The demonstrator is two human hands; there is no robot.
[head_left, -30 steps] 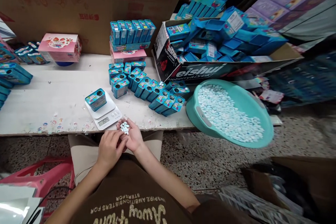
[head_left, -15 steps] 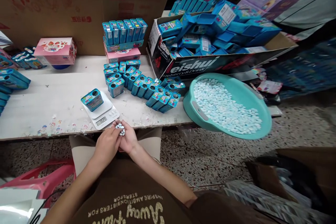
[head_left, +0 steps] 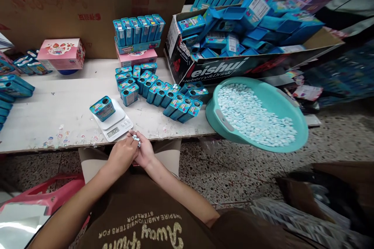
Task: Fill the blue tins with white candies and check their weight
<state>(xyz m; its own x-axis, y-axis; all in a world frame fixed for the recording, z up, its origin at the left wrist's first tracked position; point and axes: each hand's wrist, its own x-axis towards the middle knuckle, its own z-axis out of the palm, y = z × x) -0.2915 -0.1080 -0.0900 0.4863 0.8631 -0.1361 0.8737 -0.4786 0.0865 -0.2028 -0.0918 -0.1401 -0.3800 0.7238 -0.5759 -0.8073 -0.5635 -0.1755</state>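
Observation:
My right hand (head_left: pixel 145 151) is cupped palm up just off the table's front edge, holding a small heap of pale blue and white candies (head_left: pixel 136 139). My left hand (head_left: pixel 124 153) lies over that palm, its bent fingers on the candies and covering part of them; the fingertips are partly hidden. Just beyond my hands sits a white digital scale (head_left: pixel 124 125) with lit digits on its display. On its plate stands a blue candy tin (head_left: pixel 103 109) with a round hole in the top. Several similar open-holed tins (head_left: pixel 158 92) are grouped to the right of the scale.
A teal basin (head_left: pixel 214 118) of candies overhangs the table edge at the right. Behind it, a black carton (head_left: pixel 216 71) is heaped with blue tins. A pink box (head_left: pixel 61 55) and a pink display box topped with tins (head_left: pixel 138 33) stand toward the back. A pink stool (head_left: pixel 54 198) is at lower left.
My left fingers have shifted further over the candies in my right palm, so fewer candies show. The view has tilted slightly; the tin on the scale stays put.

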